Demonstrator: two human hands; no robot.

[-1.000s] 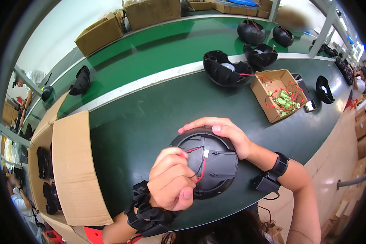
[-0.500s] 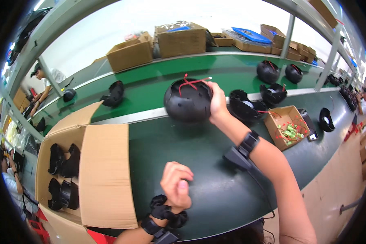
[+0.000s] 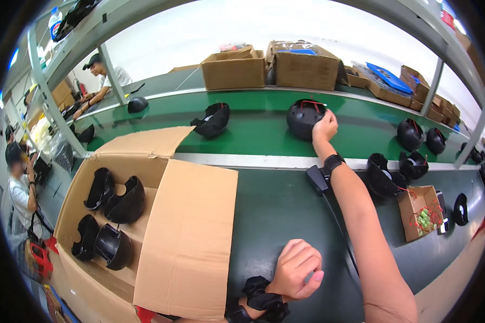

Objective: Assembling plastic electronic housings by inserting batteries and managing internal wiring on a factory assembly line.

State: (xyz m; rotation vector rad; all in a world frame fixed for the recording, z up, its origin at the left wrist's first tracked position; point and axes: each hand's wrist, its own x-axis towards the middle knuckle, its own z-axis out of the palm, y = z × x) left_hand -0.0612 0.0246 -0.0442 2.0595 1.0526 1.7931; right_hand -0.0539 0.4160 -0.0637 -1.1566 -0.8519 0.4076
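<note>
"Beyond the white rail (image 3: 264, 160) now: the black shell (image 3: 302, 123) has moved to the green belt (image 3: 258, 107), right hand (image 3: 325, 127) at its side."
"Gripped?"
"Can't tell; the contact's hidden. Left hand (image 3: 297, 269) is curled, nothing showing."
"Best keep fingers off those red wires (image 3: 309, 102). Obstacles?"
"One half-shell (image 3: 214, 119), well left; carton flap (image 3: 186, 237) nearer."

so the room's pretty basic, plain white wall (image 3: 194, 29) along the far side, a shiny green strip (image 3: 258, 116) running left to right, dark green workbench (image 3: 269, 215) up near, grey metal framing (image 3: 108, 27) overhead and pale floor (image 3: 463, 266) off near right
</note>
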